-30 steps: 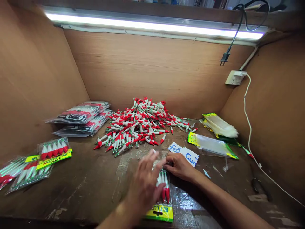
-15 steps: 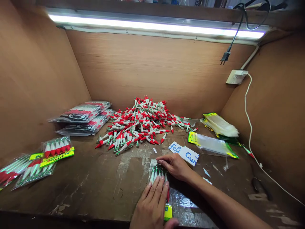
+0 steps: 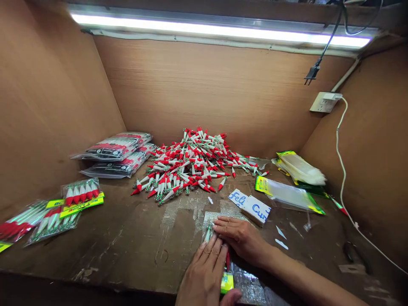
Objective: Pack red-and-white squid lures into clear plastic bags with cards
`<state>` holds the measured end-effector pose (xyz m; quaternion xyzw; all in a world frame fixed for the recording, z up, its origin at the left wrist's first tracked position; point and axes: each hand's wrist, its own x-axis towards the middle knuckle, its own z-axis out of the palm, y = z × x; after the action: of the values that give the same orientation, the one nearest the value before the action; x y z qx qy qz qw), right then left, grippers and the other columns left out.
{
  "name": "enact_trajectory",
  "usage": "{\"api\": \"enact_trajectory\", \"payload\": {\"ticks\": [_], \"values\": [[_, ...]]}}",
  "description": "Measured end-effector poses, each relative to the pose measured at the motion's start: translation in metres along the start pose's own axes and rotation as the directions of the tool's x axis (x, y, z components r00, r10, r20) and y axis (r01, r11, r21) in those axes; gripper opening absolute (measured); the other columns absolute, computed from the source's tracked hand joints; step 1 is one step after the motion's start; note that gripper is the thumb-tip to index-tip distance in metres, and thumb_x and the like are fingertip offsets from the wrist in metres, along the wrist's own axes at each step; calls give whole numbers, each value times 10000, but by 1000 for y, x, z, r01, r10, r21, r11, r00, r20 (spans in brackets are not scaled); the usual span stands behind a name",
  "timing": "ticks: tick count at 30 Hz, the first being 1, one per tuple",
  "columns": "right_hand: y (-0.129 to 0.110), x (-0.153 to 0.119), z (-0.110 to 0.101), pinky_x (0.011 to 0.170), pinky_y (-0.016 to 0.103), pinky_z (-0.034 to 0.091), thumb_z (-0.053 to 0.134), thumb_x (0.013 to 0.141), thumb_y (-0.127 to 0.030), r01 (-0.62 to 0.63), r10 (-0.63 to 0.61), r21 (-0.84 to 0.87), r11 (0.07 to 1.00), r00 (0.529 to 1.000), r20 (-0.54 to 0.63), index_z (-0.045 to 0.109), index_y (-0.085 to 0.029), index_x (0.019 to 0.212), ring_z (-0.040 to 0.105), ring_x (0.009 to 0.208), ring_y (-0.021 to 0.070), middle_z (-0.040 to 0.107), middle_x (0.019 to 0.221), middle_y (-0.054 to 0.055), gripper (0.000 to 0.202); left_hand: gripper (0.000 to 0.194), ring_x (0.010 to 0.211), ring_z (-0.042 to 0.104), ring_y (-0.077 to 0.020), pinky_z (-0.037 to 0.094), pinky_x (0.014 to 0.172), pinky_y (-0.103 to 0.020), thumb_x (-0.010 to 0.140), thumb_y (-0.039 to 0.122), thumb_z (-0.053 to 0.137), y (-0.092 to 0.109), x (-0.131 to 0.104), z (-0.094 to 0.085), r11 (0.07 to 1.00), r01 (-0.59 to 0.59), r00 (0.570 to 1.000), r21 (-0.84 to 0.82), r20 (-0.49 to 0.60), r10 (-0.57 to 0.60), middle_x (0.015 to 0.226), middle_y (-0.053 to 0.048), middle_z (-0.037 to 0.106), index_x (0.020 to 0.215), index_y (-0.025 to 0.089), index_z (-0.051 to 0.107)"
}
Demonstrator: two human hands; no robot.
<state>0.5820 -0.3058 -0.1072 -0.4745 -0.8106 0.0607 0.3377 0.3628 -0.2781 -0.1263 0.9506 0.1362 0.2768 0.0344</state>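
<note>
A clear bag of red-and-white fishing lures point(image 3: 208, 233) with a yellow-green label point(image 3: 227, 281) lies near the table's front edge. My left hand point(image 3: 205, 272) rests flat on it, fingers stretched out over the lures. Across the bag's far end lies my right hand point(image 3: 244, 238), its fingers extended and pressing down, their tips just beyond my left fingertips. Most of the bag is hidden under both hands. Farther back, a big heap of loose lures point(image 3: 191, 163) with green-tinted hooks sits against the rear panel.
Filled lure packs point(image 3: 81, 193) lie at the left, with stacked bags point(image 3: 111, 148) behind. At the right are empty labelled bags point(image 3: 287, 193), lettered cards point(image 3: 250, 207), paper scraps point(image 3: 281, 244) and dark pliers point(image 3: 355, 255). A white cable point(image 3: 341, 157) hangs from the wall socket.
My right hand has come down from the bag's top edge and now lies flatter over the hook ends. My left hand stays on the bag. The view has shifted slightly.
</note>
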Motion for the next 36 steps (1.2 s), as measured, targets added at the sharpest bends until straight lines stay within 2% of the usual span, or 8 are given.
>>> {"api": "enact_trajectory", "payload": {"ticks": [5, 7, 10, 14, 22, 30, 33, 36], "values": [[-3, -8, 3, 1092, 437, 503, 513, 987, -145, 61, -60, -207, 977, 998, 11, 606, -208, 1356, 580, 1311, 258, 659, 1354, 96, 385, 379, 1279, 600, -252, 520, 1062, -391, 962, 255, 556, -27, 8, -30, 935, 229, 973, -272, 75, -216, 1355, -84, 653, 1339, 266, 591], [-6, -8, 2, 1084, 461, 505, 492, 991, -135, 95, -90, -264, 960, 995, 33, 588, -199, 1371, 562, 1328, 275, 648, 1367, 103, 396, 485, 1380, 497, -262, 470, 1113, -446, 911, 134, 550, -40, 17, -39, 931, 254, 967, -262, 47, -251, 1446, -97, 571, 1382, 249, 545], [-9, -8, 1, 1074, 455, 506, 488, 994, -135, 124, -118, -296, 947, 992, 40, 570, -190, 1380, 552, 1337, 272, 656, 1357, 108, 398, 722, 1494, 312, -286, 367, 1178, -528, 852, 71, 554, -54, 30, -45, 971, 122, 988, -206, 119, -99, 1576, -96, 421, 1530, 241, 373], [-7, -9, 1, 1022, 418, 531, 489, 995, -131, 145, -148, -292, 945, 989, 13, 607, -213, 1317, 605, 1277, 245, 702, 1292, 86, 353, 621, 1428, 430, -276, 377, 1168, -524, 881, 100, 543, -56, 31, -42, 995, -1, 982, -103, 190, 20, 1463, -71, 565, 1479, 247, 465], [-23, -7, -19, 1002, 381, 530, 522, 1000, -222, 137, -114, -265, 954, 989, 98, 665, -196, 1214, 660, 1197, 235, 730, 1243, 67, 259, 352, 1274, 575, -286, 394, 1101, -491, 952, 162, 543, -39, 20, -32, 995, -8, 1000, 97, -1, 8, 1278, -29, 704, 1276, 236, 658], [-64, -37, -37, 1239, 475, 261, 521, 972, -555, -44, 133, -247, 968, 925, 357, 225, -149, 1602, 279, 1504, 314, 245, 1632, 140, 807, 329, 1277, 557, -299, 355, 1099, -478, 958, 170, 543, -38, 16, -30, 996, 40, 998, 79, -43, -37, 1267, -42, 699, 1256, 239, 664], [-63, -53, -26, 1237, 448, 272, 514, 980, -550, -41, 135, -266, 963, 929, 345, 160, -163, 1616, 273, 1507, 305, 220, 1639, 123, 824, 229, 1209, 585, -286, 407, 1035, -444, 963, 183, 548, -41, 12, -30, 997, 71, 997, 37, -26, -70, 1188, -59, 711, 1137, 218, 692], [-60, -71, -12, 1213, 424, 330, 553, 974, -512, -28, 101, -271, 962, 960, 261, 160, -188, 1618, 333, 1485, 293, 288, 1624, 107, 821, 147, 1014, 628, -262, 478, 866, -387, 956, 306, 603, -39, 8, -35, 971, 237, 971, -9, 20, -237, 1031, -77, 699, 1020, 200, 683]]}}
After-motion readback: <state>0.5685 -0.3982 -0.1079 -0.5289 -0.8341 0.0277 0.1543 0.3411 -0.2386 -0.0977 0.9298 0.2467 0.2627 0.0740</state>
